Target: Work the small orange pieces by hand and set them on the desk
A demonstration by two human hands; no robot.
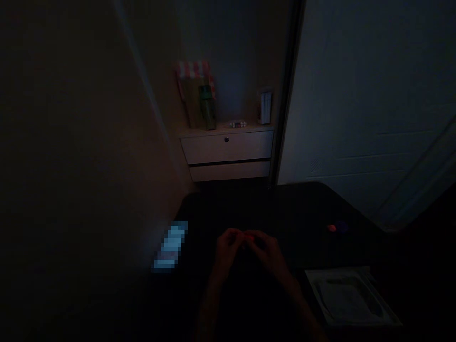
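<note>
In dim light, my left hand (226, 245) and my right hand (266, 247) meet over the dark table (263, 209). Between their fingertips is a small red piece (250, 237), its kind too dark to make out. Both hands are closed, with thumbs and fingers pinched together around it. The fingers partly cover the piece. To the right of my hands lie a small orange-pink lump (331, 228) and a dark purple round thing (341, 227), side by side.
A pale, flat tray-like package (349, 297) lies at the front right. A lit, pixelated screen-like shape (171, 246) is at the left edge. Behind the table stand drawers (228, 151) with a green bottle (207, 108) and a striped bag (193, 70) on top.
</note>
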